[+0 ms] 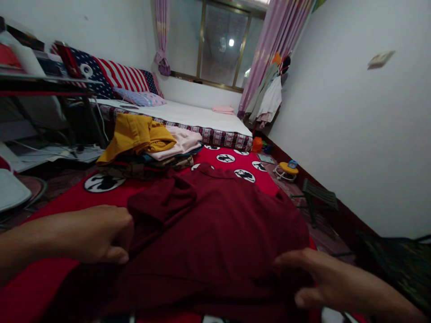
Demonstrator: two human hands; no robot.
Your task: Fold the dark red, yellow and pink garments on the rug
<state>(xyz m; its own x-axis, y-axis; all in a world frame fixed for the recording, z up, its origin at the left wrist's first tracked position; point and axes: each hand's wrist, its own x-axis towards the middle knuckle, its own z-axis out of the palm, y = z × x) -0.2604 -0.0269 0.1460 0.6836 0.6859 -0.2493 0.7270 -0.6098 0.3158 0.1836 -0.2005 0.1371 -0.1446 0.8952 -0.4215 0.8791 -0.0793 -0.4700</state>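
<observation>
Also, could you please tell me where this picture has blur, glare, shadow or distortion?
Head view: left hand and right hand look slightly blurred; head view: a light spot glares in the window; head view: the dark red garment sinks into shadow near the bottom; head view: the wall plate slants, perhaps distortion.

White wall (pixel 343 116) at right, window (pixel 218 54) at rear showing a bright light spot (pixel 231 42), purple curtains (pixel 274 45) either side; white-topped bed (pixel 198 117) below, desk (pixel 81 81) at left
</observation>
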